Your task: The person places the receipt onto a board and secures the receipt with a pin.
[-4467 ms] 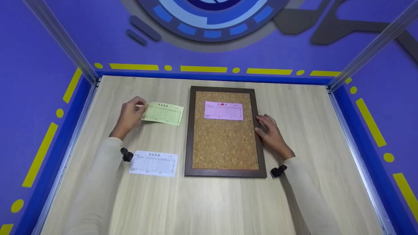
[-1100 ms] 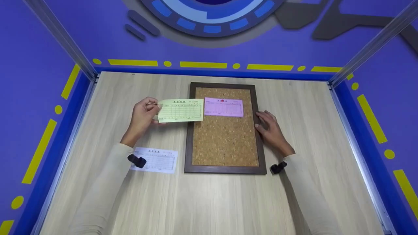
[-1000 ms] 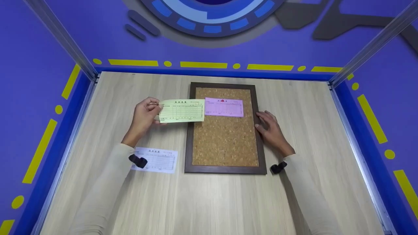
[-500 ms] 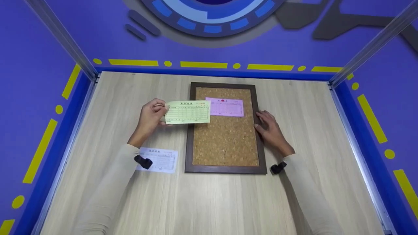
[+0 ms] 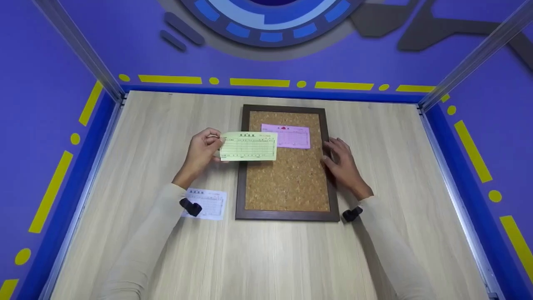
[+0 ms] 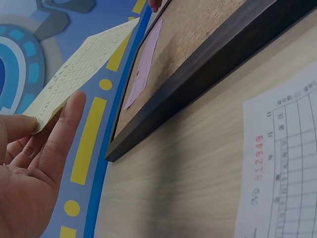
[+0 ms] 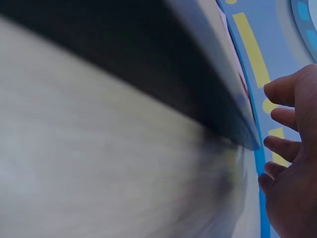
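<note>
My left hand (image 5: 201, 151) pinches the left edge of a pale green printed form (image 5: 250, 146) between thumb and fingers. The sheet is held up over the left frame of a corkboard (image 5: 287, 179) and overlaps a pink form (image 5: 295, 138) in the head view. A small red pin (image 5: 283, 128) sits at the top of that pink form. In the left wrist view the green form (image 6: 84, 69) rises well above the board. Beside the board's right frame is my right hand (image 5: 344, 164); the right wrist view shows its fingers (image 7: 282, 148) loosely bent with nothing in them.
A white form (image 5: 210, 205) lies on the wooden table (image 5: 275, 262) left of the board, partly behind the left wrist's camera. Purple walls (image 5: 258, 66) with yellow dashes enclose the table at the back and both sides.
Since the earliest frame, my left hand has raised the green form from left of the board and moved it right over its frame. My right hand has just shifted slightly at the board's right edge.
</note>
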Available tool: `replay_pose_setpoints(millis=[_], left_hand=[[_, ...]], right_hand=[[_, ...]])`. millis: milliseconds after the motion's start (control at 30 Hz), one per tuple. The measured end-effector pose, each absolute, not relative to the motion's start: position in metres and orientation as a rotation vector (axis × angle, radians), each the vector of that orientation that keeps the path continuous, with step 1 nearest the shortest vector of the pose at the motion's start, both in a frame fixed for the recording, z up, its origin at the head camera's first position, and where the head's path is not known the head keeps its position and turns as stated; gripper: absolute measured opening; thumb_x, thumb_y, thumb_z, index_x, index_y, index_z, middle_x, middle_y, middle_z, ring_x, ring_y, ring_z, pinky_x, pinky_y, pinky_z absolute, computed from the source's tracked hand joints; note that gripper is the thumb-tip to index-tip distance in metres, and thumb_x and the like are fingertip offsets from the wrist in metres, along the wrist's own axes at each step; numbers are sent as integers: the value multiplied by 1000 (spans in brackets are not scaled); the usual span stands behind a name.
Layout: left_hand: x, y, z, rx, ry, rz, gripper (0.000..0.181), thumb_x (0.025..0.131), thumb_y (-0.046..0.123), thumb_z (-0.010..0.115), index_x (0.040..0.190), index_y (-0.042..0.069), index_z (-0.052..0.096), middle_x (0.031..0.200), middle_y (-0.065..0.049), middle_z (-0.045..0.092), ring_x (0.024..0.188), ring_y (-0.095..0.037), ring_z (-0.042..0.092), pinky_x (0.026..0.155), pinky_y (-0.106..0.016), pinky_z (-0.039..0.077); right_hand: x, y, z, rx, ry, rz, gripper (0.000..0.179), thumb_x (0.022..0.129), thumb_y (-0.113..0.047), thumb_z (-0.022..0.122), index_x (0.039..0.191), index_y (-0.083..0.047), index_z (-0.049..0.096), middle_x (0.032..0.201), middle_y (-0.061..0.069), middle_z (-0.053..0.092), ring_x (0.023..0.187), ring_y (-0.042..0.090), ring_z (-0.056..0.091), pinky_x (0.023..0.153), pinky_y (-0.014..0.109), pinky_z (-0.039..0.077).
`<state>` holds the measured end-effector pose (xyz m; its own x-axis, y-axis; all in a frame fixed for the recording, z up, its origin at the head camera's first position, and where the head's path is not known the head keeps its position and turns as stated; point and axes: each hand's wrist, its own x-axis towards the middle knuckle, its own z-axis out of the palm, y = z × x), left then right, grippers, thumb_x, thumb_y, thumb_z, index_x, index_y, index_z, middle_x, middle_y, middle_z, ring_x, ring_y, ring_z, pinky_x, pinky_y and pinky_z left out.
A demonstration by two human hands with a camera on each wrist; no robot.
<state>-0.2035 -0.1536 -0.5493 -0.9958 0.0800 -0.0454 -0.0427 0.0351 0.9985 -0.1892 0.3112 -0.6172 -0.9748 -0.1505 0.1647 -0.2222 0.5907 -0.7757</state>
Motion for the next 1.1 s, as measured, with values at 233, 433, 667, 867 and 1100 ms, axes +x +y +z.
replay_pose_setpoints(millis=[233,433,667,867,1100], left_hand=[[-204,-144,-548,66,2184,2131,9,105,1,69,113,-2,65,96,-11,78,77,-18,74,57,-43,65],[-206,-137,-546,83,2158,2147,10,106,2,68,114,-4,64,96,-11,78,77,-18,75,62,-51,66],[-206,-128,-547,91,2114,2172,12,106,2,69,114,-5,64,93,-11,77,74,-19,75,58,-44,66],[-205,-122,-545,113,2131,2154,7,106,0,66,113,0,65,95,-13,78,75,-20,77,60,-47,66],[-206,-111,-544,128,2110,2171,8,106,0,68,113,-1,65,94,-11,77,74,-20,76,64,-54,65]], right_hand=[[-187,298,-608,380,-2665,1409,45,105,-5,73,147,9,63,165,26,49,163,43,28,133,61,18],[-184,286,-601,382,-2685,1409,46,106,-8,72,148,7,63,164,23,51,163,44,28,133,60,20],[-178,274,-592,433,-2662,1422,45,107,-8,71,149,5,64,162,22,54,162,46,29,133,62,20],[-174,265,-584,486,-2621,1448,44,107,-9,71,148,7,64,160,22,57,162,44,31,133,62,19],[-173,257,-577,536,-2565,1489,41,106,-8,73,144,8,66,158,24,58,161,47,33,132,62,21]])
